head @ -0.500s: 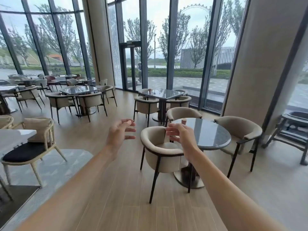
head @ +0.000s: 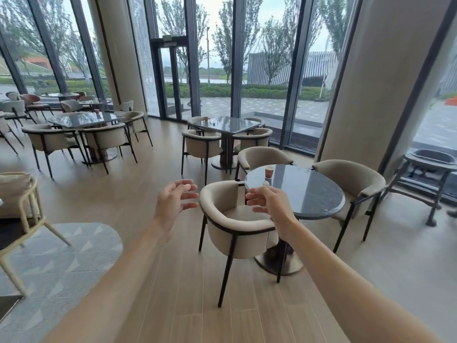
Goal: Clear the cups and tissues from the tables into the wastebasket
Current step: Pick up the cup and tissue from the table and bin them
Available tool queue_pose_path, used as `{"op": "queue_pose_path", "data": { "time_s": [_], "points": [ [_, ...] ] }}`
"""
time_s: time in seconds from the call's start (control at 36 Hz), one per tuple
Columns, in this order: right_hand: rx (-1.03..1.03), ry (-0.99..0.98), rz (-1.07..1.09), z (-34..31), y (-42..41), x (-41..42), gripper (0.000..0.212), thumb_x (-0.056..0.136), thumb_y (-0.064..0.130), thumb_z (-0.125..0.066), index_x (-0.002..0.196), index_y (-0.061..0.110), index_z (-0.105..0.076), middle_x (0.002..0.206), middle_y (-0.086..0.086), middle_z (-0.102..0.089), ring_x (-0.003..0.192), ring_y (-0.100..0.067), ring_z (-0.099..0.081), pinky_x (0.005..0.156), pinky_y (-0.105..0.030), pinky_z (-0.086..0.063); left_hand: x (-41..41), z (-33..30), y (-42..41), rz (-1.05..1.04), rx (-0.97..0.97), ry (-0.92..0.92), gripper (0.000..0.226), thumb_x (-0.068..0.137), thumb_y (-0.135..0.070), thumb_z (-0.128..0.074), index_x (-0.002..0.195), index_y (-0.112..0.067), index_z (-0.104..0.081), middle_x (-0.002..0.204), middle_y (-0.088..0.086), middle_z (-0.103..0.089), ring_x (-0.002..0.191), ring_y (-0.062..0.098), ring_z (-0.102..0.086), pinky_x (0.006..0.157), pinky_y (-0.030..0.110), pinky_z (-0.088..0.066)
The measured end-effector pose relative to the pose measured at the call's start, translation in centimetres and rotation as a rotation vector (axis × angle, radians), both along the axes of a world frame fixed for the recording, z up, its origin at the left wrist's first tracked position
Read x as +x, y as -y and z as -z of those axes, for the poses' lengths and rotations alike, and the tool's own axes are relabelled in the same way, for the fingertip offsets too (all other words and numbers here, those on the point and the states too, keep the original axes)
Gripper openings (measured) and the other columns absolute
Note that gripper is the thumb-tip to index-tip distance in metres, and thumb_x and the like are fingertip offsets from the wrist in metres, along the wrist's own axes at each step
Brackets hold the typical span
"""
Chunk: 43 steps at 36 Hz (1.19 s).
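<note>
A small orange paper cup (head: 269, 171) stands on the round dark table (head: 309, 191) ahead of me. A little white crumpled tissue (head: 265, 183) lies on the table just in front of the cup. My right hand (head: 268, 203) hovers empty at the table's near left edge, fingers curled and apart, just short of the tissue. Out to the left, over the floor, my left hand (head: 175, 201) is open and holds nothing. Another orange cup (head: 205, 118) stands on the square table (head: 230, 125) farther back. No wastebasket is in view.
A beige armchair (head: 235, 219) stands between me and the round table, with two more (head: 351, 179) around it. More tables and chairs (head: 81, 129) fill the left. A dark high chair (head: 427, 177) is at the right by a pillar, a grey rug (head: 57, 263) at left.
I have come closer to the round table. My right hand has dropped slightly, so the cup and tissue now show beyond it. Both hands stay empty.
</note>
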State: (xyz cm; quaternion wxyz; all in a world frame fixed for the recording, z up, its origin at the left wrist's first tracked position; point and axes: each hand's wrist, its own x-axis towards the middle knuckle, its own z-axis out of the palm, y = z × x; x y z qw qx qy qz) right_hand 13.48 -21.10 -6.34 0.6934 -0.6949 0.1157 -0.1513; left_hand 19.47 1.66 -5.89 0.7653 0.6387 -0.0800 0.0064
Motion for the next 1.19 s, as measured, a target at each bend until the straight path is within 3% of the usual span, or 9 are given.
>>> {"op": "queue_pose_path", "data": {
  "time_s": [0.25,0.67,0.83,1.19],
  "points": [
    [-0.032,-0.041,0.077,0.7,-0.4,13.1,0.019,0.095,0.019,-0.054,0.092,0.01,-0.071,0.093,-0.013,-0.075,0.084,-0.024,-0.07,0.085,-0.042,-0.055,14.2,0.8,-0.1,0.105,-0.012,-0.065,0.017,0.097,-0.005,-0.047,0.096,-0.007,-0.064,0.092,0.014,-0.067,0.08,0.026,-0.064,0.071,0.038,-0.052],
    [0.057,-0.014,0.258,6.1,2.1,34.2,0.023,0.095,0.011,-0.049,0.093,0.004,-0.071,0.091,-0.016,-0.075,0.079,-0.024,-0.068,0.081,-0.041,-0.055,35.7,5.6,2.1,0.105,0.04,-0.124,0.017,0.095,-0.005,-0.047,0.101,-0.003,-0.063,0.095,0.017,-0.067,0.078,0.026,-0.065,0.066,0.036,-0.054],
    [0.158,-0.04,0.296,8.0,4.3,45.0,0.024,0.094,0.009,-0.047,0.092,0.003,-0.07,0.083,-0.012,-0.072,0.077,-0.023,-0.066,0.07,-0.031,-0.053,46.2,6.8,4.0,0.109,0.121,-0.188,0.016,0.096,-0.004,-0.047,0.101,-0.003,-0.062,0.095,0.017,-0.065,0.073,0.024,-0.064,0.059,0.031,-0.055],
    [0.187,-0.179,0.313,12.4,6.2,64.9,0.024,0.093,0.009,-0.048,0.095,0.001,-0.07,0.087,-0.016,-0.073,0.075,-0.022,-0.066,0.067,-0.03,-0.052,66.5,10.8,8.0,0.191,0.07,-0.326,0.017,0.097,-0.006,-0.047,0.1,-0.003,-0.063,0.091,0.015,-0.068,0.074,0.025,-0.065,0.065,0.037,-0.054]
  ]
}}
